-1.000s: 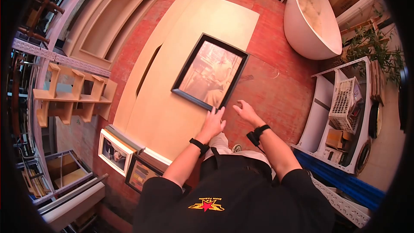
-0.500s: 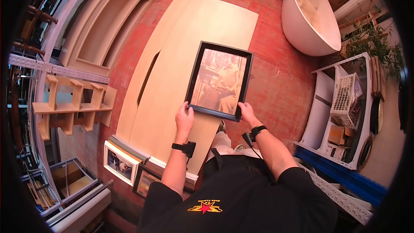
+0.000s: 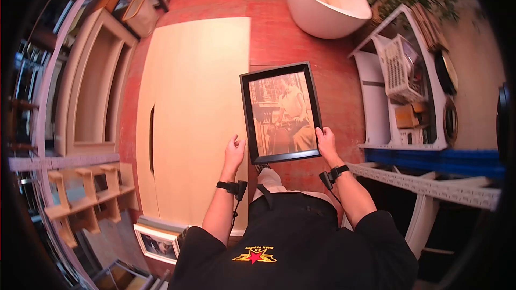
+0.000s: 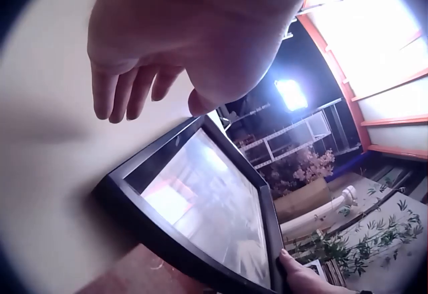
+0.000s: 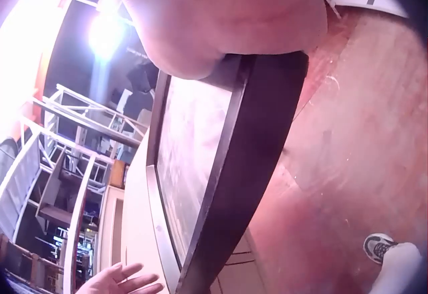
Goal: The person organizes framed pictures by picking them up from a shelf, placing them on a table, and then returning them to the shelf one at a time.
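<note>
Step in hand, by look: picture frame (image 3: pixel 280 113) held up above pale board (image 3: pixel 193 102) and floor.
- Right hand (image 3: pixel 325 139): clamped on frame's near right corner, carrying it alone.
- Left hand (image 3: pixel 234 153): fingers loose, spread, holding nothing, just left of frame's near left corner.
- Next move likely calls for: second grip at left edge to keep frame level.

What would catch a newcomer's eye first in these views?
The black-framed picture at the centre, a sepia photo, is held above the red floor by the right hand gripping its lower right edge. The left hand hangs open just beside its lower left corner, over the large pale board lying on the floor. At the top of the head view stands a white bathtub.
</note>
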Tool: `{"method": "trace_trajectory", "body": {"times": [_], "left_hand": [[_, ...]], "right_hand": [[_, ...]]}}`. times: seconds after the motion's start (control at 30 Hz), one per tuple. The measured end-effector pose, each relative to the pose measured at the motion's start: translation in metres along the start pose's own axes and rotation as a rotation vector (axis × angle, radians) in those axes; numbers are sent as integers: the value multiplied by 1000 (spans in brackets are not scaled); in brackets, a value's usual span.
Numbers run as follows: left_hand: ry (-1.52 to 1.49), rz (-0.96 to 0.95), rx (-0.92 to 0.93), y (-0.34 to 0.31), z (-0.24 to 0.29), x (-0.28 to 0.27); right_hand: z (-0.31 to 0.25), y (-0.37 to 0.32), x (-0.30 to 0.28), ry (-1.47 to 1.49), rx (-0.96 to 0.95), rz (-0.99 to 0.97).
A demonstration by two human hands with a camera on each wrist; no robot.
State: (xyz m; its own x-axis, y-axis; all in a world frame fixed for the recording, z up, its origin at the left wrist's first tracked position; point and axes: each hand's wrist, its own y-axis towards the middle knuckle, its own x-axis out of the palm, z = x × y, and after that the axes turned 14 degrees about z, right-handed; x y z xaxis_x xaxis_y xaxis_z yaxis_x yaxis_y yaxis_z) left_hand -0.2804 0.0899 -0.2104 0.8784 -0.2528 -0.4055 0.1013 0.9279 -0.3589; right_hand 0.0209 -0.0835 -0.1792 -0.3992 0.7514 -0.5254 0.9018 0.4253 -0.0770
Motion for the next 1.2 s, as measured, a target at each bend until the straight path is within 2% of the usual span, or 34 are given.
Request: {"method": "trace_trajectory", "body": {"times": [0.03,0.1,0.27,0.33,0.4,0.47,0.53,0.6,0.63,0.7,0.8,0.83,0.87,0.97,1.07,1.17,1.2], "left_hand": [[9,-33,22,-1,10,7],[-153,-238,-171,-4,34,23],[-183,-560,-168,-31,93,66],[-342,-733,-270,-49,115,86],[-348,-859,-275,-63,125,109],[-350,-1157,-258,-75,127,132],[-325,-1277,-248,-110,152,139],[-171,-1258,-94,-164,186,139],[-158,-1276,-82,-184,192,145],[-16,-1366,116,-220,198,160],[113,-1488,267,-270,212,172],[160,-1498,310,-289,216,176],[180,-1523,324,-307,218,183],[263,-1659,406,-360,219,203],[286,-1813,369,-418,215,221],[279,-1933,371,-476,197,237],[299,-1965,380,-494,195,240]], "right_hand": [[10,-3,-17,4,8,24],[21,-15,-55,41,53,82],[41,-63,-144,184,128,213],[56,-87,-173,253,128,289],[70,-113,-202,326,122,367],[81,-141,-231,341,124,414],[93,-169,-255,362,149,488],[100,-196,-279,288,129,605],[111,-208,-289,238,106,647],[133,-231,-307,225,102,737],[147,-271,-335,120,146,893],[145,-285,-346,141,104,941],[145,-297,-356,158,63,991],[177,-343,-386,152,130,1066],[193,-395,-406,116,195,1205],[212,-451,-418,83,321,1320],[227,-473,-424,81,413,1266]]}}
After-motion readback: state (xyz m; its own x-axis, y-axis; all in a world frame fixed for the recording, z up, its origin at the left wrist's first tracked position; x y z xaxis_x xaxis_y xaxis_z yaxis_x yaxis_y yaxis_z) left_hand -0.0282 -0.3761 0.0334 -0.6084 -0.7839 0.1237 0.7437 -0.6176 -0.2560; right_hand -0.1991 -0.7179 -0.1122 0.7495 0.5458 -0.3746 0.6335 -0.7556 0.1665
